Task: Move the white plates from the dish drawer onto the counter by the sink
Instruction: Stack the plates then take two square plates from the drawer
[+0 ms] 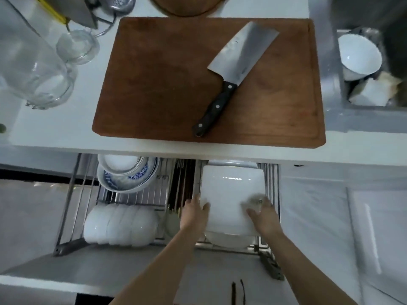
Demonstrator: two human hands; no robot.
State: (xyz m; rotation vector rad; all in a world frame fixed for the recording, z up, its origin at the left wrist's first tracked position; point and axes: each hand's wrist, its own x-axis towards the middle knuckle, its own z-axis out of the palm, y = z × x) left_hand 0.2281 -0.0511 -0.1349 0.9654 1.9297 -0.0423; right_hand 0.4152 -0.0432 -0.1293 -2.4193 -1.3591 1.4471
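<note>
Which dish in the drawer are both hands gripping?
The square white plate at the drawer's right, held by left hand and right hand; others sit untouched.

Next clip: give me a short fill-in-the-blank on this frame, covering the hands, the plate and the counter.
1. Both hands, left and right, grip the square white plate over the pulled-out wire dish ____.
2. On the brown wooden cutting board lies a black-handled steel ____.
3. The row of plain white bowls sits to the ____ of the hands.
4. The round blue-patterned bowls lie partly under the white ____ edge.

Missing words: drawer; cleaver; left; counter
</note>
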